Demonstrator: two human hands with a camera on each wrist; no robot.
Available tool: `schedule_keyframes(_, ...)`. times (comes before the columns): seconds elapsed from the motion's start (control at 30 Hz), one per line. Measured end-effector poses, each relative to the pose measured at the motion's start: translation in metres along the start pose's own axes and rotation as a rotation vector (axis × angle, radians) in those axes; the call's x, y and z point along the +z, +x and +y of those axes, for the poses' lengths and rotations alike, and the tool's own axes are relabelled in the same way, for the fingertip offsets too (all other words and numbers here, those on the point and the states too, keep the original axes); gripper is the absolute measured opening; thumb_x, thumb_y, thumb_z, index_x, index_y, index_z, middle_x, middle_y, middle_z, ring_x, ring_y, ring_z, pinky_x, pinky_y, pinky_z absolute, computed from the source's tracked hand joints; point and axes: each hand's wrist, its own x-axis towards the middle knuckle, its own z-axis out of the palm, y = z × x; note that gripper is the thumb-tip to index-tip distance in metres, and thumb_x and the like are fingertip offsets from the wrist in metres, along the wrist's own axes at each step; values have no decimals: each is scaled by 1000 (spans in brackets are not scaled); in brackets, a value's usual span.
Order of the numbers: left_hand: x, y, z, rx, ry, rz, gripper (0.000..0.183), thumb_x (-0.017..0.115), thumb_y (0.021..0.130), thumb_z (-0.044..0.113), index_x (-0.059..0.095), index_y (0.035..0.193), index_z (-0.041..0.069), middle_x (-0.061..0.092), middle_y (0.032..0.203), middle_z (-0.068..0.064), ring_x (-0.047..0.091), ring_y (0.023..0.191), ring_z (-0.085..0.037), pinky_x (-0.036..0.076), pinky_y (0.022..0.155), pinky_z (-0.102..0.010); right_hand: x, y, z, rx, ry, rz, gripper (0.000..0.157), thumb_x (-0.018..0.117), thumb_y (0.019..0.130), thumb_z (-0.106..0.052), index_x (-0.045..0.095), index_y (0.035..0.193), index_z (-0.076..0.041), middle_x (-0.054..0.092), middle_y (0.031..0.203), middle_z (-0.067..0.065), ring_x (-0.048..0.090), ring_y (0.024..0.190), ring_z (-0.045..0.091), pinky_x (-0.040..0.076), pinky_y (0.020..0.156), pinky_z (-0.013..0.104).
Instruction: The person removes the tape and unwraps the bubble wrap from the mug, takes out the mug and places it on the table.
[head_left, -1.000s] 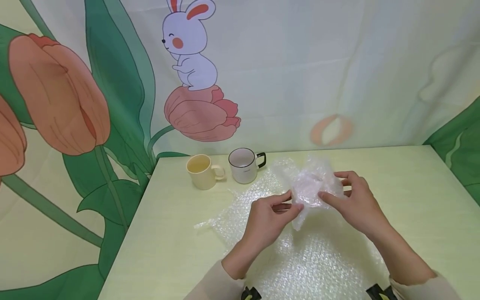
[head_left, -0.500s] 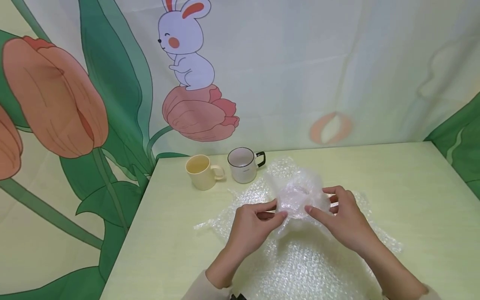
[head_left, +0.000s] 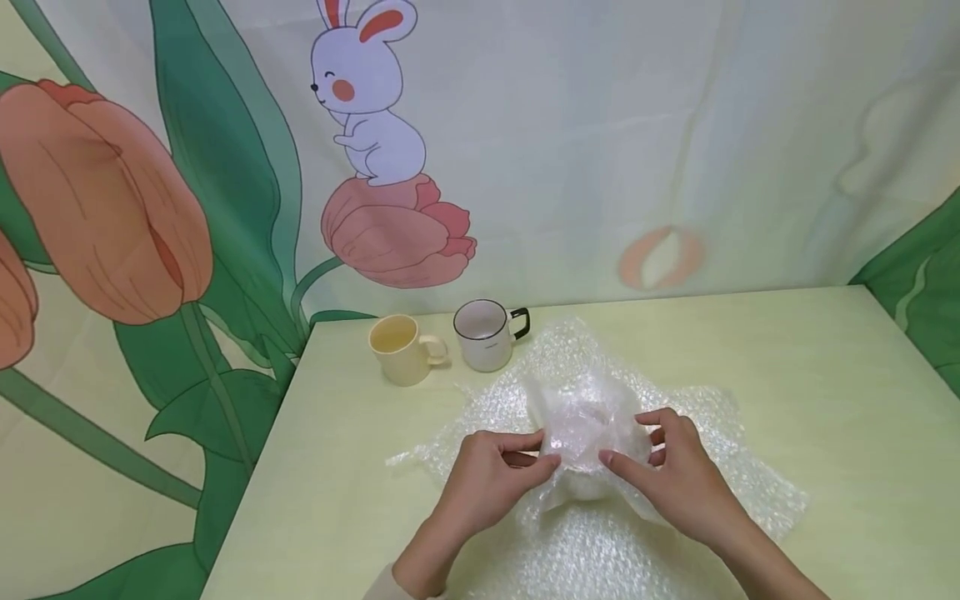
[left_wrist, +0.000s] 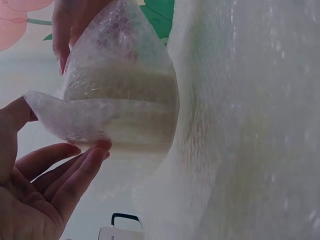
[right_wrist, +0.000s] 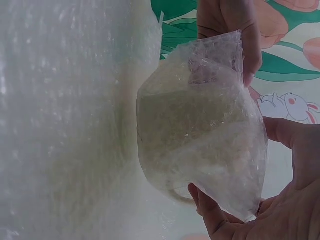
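A mug-shaped bundle in clear bubble wrap (head_left: 588, 433) is between both hands over a larger bubble wrap sheet (head_left: 600, 554). Through its film, the right wrist view shows a pale body and a curved part like a handle (right_wrist: 181, 195). My left hand (head_left: 491, 475) pinches the bundle's left side, thumb in front and fingers behind. On the opposite side my right hand (head_left: 671, 479) holds the wrap between thumb and fingers. Loose film flares up around the bundle's top. Whether its base touches the sheet is hard to tell.
A yellow mug (head_left: 405, 354) and a white mug with a black rim and handle (head_left: 483, 342) stand at the back left of the pale table (head_left: 315, 500). Behind the table hangs a printed curtain (head_left: 555, 167) with tulips and a rabbit.
Both hands have brought the wrapped mug down and nearer to me, a little to the left. Their grip looks much the same. The two standing mugs have stayed put.
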Motion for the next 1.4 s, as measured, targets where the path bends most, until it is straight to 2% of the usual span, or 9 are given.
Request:
schedule_keyframes(0.27,-1,0,-6,-16,63,-47,39,83,87,37,80,117,12,78,117,-3,79,89,-18,60,70,-22,8,1,8,16,-21,-1,87,74,84,-68,43,145,-13,48,135,16,59,114,29,51,74,31)
schedule_keyframes(0.53,3,1,-2,36,90,-25,36,81,88,33,80,117,11,79,116,-5,79,90,-19,59,68,-18,9,3,17,15,-24,3,86,75,86,-65,43,144,-10,50,134,18,61,112,28,51,74,32)
schedule_keyframes(0.67,5,1,0,37,107,-25,36,79,90,32,79,119,11,79,115,-4,79,90,-19,59,68,-19,8,2,18,14,-23,3,86,74,86,-65,43,144,-10,51,134,19,62,111,29,52,74,32)
schedule_keyframes(0.93,8,-1,6,4,245,-24,41,74,91,40,69,124,16,76,117,1,75,102,-15,59,81,-26,8,1,19,24,-21,-5,91,72,84,-70,42,147,-12,51,136,18,63,110,28,53,73,32)
schedule_keyframes(1.07,11,-3,12,65,365,15,51,75,90,40,60,132,15,67,130,-1,68,114,-19,58,90,-33,8,1,20,13,-21,-1,91,71,84,-72,42,147,-13,52,137,16,63,107,26,52,71,30)
schedule_keyframes(1.23,13,-7,18,173,538,35,85,85,81,48,47,149,14,49,152,-6,52,137,-27,51,107,-47,7,0,20,-3,-26,5,92,70,85,-72,41,148,-13,52,137,16,63,107,26,51,70,30)
schedule_keyframes(1.33,14,-9,20,208,598,36,92,87,79,51,44,153,18,42,158,-6,46,142,-29,52,106,-49,8,-1,20,-2,-28,5,92,70,85,-72,41,149,-12,51,137,16,62,109,28,51,69,30)
schedule_keyframes(1.4,15,-9,21,241,627,49,89,88,80,48,46,153,19,43,158,-6,47,142,-30,53,104,-49,8,-1,20,3,-26,6,92,70,85,-72,41,149,-13,50,138,16,61,112,29,51,70,30)
